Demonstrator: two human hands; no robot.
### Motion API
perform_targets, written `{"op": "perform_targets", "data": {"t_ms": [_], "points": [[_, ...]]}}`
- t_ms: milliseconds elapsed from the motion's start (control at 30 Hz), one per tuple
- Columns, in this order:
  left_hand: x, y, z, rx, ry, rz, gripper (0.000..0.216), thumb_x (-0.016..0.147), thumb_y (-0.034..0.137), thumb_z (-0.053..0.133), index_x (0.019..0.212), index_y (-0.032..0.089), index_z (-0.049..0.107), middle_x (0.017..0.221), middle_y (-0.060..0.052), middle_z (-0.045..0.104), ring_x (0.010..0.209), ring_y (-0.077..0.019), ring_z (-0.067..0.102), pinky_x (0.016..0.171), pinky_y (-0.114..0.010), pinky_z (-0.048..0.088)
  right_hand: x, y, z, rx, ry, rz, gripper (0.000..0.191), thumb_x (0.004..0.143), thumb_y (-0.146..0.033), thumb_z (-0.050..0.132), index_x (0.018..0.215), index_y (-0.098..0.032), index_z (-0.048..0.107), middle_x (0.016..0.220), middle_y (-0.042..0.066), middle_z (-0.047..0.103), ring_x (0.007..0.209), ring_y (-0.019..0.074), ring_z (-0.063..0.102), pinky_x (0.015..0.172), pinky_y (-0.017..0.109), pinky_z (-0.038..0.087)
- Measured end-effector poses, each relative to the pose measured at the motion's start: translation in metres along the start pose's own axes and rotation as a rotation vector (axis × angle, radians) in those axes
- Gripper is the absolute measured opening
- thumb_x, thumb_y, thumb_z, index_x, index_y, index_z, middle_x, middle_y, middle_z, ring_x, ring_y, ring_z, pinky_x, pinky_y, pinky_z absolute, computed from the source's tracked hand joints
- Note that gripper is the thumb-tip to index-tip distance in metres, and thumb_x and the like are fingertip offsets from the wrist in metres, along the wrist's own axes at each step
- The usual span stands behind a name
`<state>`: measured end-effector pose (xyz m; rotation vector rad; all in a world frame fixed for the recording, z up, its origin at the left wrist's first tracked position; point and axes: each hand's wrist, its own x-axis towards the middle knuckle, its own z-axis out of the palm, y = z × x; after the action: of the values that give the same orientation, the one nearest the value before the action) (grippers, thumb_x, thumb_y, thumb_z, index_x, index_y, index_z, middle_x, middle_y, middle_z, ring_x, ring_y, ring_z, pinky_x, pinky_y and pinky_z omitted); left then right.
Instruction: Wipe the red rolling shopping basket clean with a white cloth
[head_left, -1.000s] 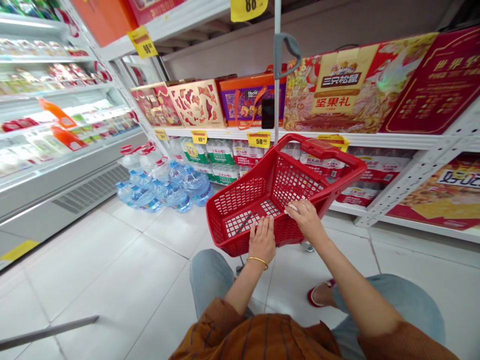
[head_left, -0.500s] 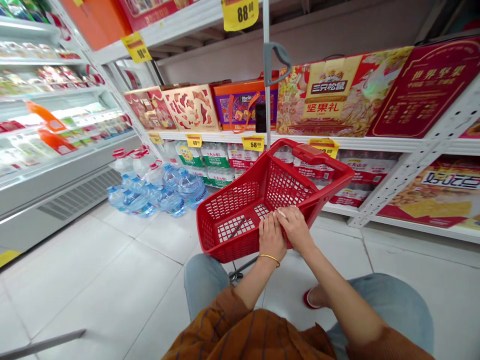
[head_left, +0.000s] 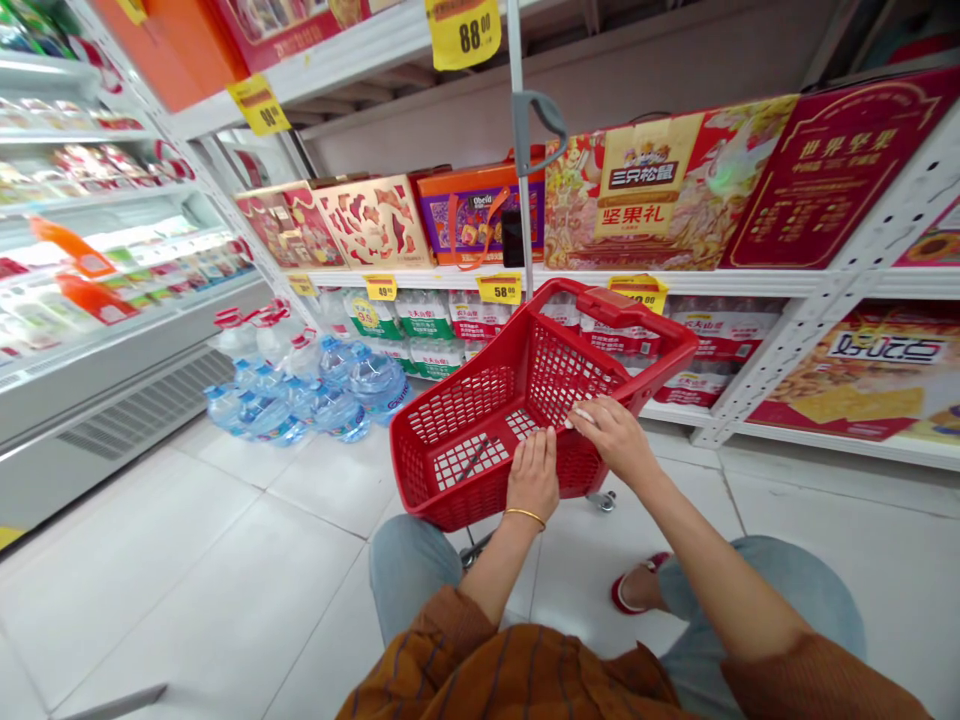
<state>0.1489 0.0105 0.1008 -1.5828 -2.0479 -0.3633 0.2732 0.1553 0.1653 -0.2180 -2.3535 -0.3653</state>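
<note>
A red plastic shopping cart basket (head_left: 465, 490) with lattice walls stands right in front of my knees. My left hand (head_left: 534, 470), with a gold bangle at its wrist, has its fingers hooked over the basket's near rim. Further right along the same rim is my right hand (head_left: 611, 435), its fingers bent and a small white piece, perhaps tissue or cloth, pinched in them. Much of the white piece is hidden by the fingers. A thin dark bar (head_left: 472, 458) shows through the lattice floor of the basket.
Large bottles of water (head_left: 300, 395) stand on the floor at left, beside a refrigerated case (head_left: 127, 360). Shelves ahead hold gift boxes (head_left: 645, 200) and wrapped water packs (head_left: 480, 318). A grey hook on an upright pole (head_left: 527, 130) rises behind the basket.
My right hand has moved right along the rim, away from my left hand; the two were touching before. The left hand remains on the rim. A caster now shows beneath the basket.
</note>
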Motion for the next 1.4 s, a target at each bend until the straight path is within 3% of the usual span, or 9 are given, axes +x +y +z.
{"op": "perform_targets", "data": {"t_ms": [267,600,867,1033,1400], "points": [[0.001,0.001,-0.004,-0.036,-0.002,-0.018,0.061,0.088,0.021,0.042,0.146,0.008,0.03,0.139,-0.012,0.051,0.128,-0.0219,0.045,0.112,-0.038,0.033,-0.002,0.012,-0.008,0.036,0.033,0.123,0.026,0.092,-0.017,0.05,0.112,-0.022,0.065,0.117,0.01,0.063,0.116,0.0245,0.05,0.109,0.052,0.036],[0.003,0.011,-0.011,-0.102,-0.028,-0.128,0.066,0.083,0.026,0.049,0.144,0.007,0.033,0.137,-0.016,0.051,0.13,-0.026,0.042,0.113,-0.044,0.028,0.002,-0.019,0.004,0.094,0.057,0.17,0.022,0.091,-0.016,0.051,0.106,-0.016,0.067,0.114,0.012,0.063,0.112,0.0249,0.05,0.106,0.05,0.04],[0.001,0.009,-0.008,-0.069,0.024,-0.112,0.06,0.084,0.026,0.047,0.14,0.006,0.04,0.135,-0.016,0.054,0.127,-0.0262,0.045,0.112,-0.043,0.03,0.002,-0.054,0.02,0.129,0.032,0.184,0.026,0.091,-0.017,0.05,0.113,-0.017,0.065,0.116,0.011,0.064,0.114,0.0249,0.051,0.106,0.049,0.041],[-0.003,-0.003,-0.003,-0.019,-0.012,-0.026,0.063,0.085,0.021,0.043,0.145,0.008,0.031,0.138,-0.014,0.052,0.129,-0.0224,0.044,0.113,-0.039,0.031,-0.001,-0.035,0.014,0.089,0.007,0.065,0.027,0.091,-0.016,0.05,0.113,-0.022,0.065,0.117,0.008,0.065,0.113,0.0227,0.053,0.104,0.046,0.044],[-0.001,-0.005,-0.005,-0.022,-0.037,-0.01,0.062,0.088,0.022,0.042,0.147,0.007,0.028,0.141,-0.012,0.05,0.129,-0.023,0.044,0.113,-0.039,0.031,-0.002,0.018,-0.009,0.019,0.013,0.07,0.025,0.093,-0.017,0.048,0.11,-0.021,0.066,0.116,0.009,0.064,0.113,0.0229,0.053,0.108,0.049,0.039]]}}
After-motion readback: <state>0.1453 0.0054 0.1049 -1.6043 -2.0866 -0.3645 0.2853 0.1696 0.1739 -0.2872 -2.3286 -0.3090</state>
